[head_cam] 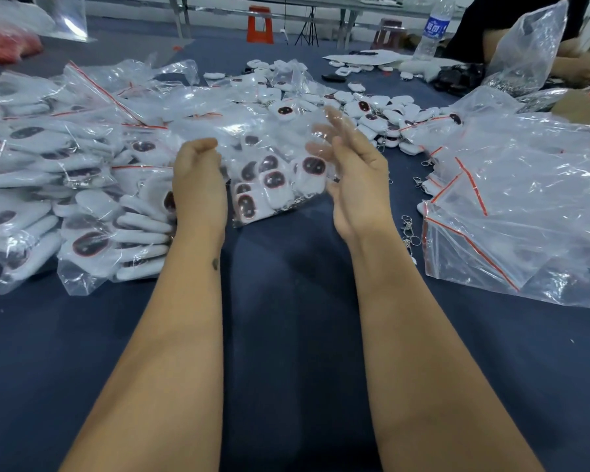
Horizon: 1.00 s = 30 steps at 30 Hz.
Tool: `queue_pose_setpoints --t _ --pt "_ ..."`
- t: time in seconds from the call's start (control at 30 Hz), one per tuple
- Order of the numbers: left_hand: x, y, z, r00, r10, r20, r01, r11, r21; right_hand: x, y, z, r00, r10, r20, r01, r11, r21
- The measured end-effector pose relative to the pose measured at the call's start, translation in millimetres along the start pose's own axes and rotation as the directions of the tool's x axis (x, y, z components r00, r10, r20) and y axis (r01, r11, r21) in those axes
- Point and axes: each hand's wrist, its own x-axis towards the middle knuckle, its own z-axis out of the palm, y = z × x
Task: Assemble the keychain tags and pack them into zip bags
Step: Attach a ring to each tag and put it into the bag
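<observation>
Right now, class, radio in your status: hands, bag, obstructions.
Left hand closed on filled zip bag. Right hand open beside it. Packed bags crowd left.

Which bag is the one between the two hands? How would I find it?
Start at the big heap of filled bags on the left of the dark table. Just right of it, between the left hand and right hand, lies one bag. Unlike the empty bags further right, it holds white tags.
</observation>
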Motion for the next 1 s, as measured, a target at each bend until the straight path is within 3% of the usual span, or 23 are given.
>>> queue_pose_setpoints --t 0.1,0.27,0.43,0.63,0.73,0.8,0.9,1.0 --pt "3.0 -5.3 -0.5 0.991 -0.073 0.109 0.054 0.983 0.173 1.7 -4.3 -3.8 1.0 0.006 -0.027 -0.003 0.994 0.111" --pt "-4.5 -3.0 0.7 0.968 -0.024 0.252 -0.058 0.948 0.314 3.9 -4.7 -4.3 0.999 -0.049 -0.008 0.049 0.978 0.203" --pt "-8.3 -2.7 7.4 0.963 -0.001 0.27 -0.124 0.885 0.448 6.7 -6.5 -1.8 1.0 -0.019 0.004 0.017 0.942 0.335" --pt "-7.8 -1.6 8.8 0.97 -0.039 0.24 -0.032 0.958 0.286 5.3 -9.1 1.3 0.999 0.027 0.032 -0.038 0.892 0.45" --pt "-6.3 -0.9 6.9 0.992 0.037 0.121 -0.061 0.978 0.201 4.0 -7.7 6.8 0.996 0.076 0.04 -0.086 0.862 0.5" --pt "-5.4 1.2 5.3 0.992 0.12 -0.037 -0.113 0.982 0.153 2.3 -5.4 10.8 0.989 0.14 0.056 -0.15 0.873 0.465" --pt "-5.4 6.4 2.2 0.961 0.178 -0.214 -0.171 0.984 0.05 -0.8 1.7 13.5 0.981 0.186 0.061 -0.194 0.959 0.204" --pt "-12.5 10.6 3.4 0.878 0.41 -0.247 -0.355 0.904 0.236 -3.9 5.7 14.1 0.989 0.149 0.022 -0.146 0.983 -0.111"
